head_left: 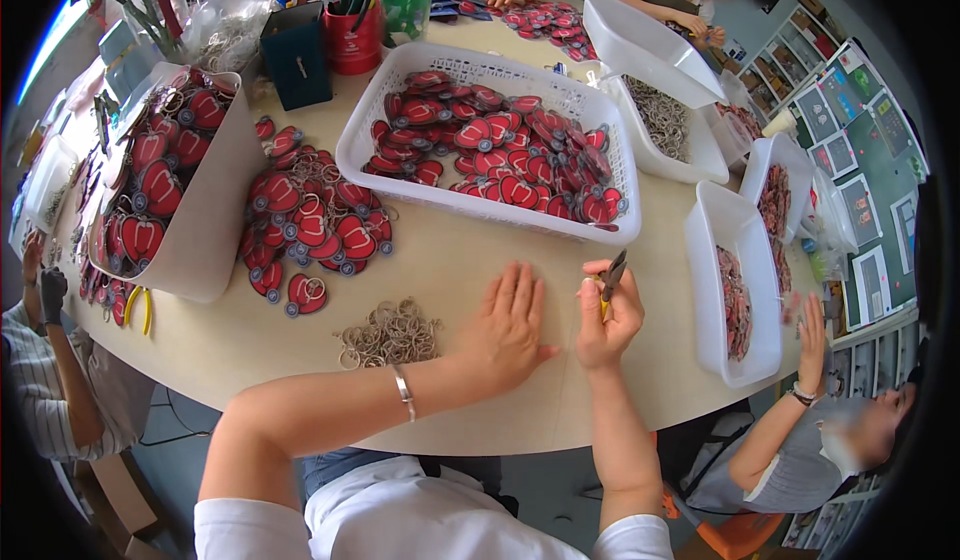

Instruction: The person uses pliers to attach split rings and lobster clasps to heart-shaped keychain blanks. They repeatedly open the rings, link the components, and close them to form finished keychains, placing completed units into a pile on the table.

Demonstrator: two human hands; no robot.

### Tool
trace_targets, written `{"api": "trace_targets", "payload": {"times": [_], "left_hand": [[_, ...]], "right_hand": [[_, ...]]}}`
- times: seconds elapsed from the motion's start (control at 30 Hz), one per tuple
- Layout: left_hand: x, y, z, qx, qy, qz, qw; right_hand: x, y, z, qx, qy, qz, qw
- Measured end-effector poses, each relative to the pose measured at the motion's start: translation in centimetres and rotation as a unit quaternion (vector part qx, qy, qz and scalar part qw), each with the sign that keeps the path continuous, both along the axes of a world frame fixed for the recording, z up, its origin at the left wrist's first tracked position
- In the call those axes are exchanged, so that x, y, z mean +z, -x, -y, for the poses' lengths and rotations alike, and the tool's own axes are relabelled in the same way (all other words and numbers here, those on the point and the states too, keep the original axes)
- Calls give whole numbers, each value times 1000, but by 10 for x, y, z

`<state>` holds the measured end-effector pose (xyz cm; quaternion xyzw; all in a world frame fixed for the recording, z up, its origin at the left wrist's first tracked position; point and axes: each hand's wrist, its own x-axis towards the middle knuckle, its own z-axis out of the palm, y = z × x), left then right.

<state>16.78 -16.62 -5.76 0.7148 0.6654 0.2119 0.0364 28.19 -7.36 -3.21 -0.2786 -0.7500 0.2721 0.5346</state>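
My left hand (508,332) lies flat on the pale table with its fingers stretched out and holds nothing. My right hand (610,325), just to its right, is closed around small pliers (612,272) with dark jaws and yellow handles, jaws pointing up. Beside my left forearm sits a heap of metal split rings (388,336). Beyond that heap spreads a pile of red keychain tags (325,220), many with rings attached. A white perforated basket (470,208) holding many more red tags stands in front of my hands.
At left stands a white bin (215,215) full of tags, with yellow-handled pliers (140,310) near it. Long white trays (705,290) line the right, one tray of rings (690,168) behind. A red tool cup (352,42) stands at the back. Co-workers sit around the table.
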Motion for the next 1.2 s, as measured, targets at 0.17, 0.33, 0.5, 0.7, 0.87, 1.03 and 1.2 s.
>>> {"api": "trace_targets", "payload": {"times": [0.17,0.33,0.5,0.7,0.87,1.03,1.2], "left_hand": [[-9,-33,-17,-12,-29,-32,999],[3,-34,-8,-31,-21,-4,999],[22,-27,-2,-51,-66,15,996],[74,51,-48,-46,-264,103,958],[76,152,-137,148,21,-28,988],[54,154,-167,110,108,-149,977],[62,157,-155,61,105,-130,984]], "right_hand": [[2,-2,0,-14,-42,6,999],[4,-7,-1,-28,-27,-3,999],[5,-8,-2,-45,-59,9,997],[10,-18,-10,-111,-15,-112,987],[-2,-8,-13,-74,-67,-38,994],[0,-5,-14,-87,-61,9,994],[-3,-5,-10,-78,-29,10,996]]}}
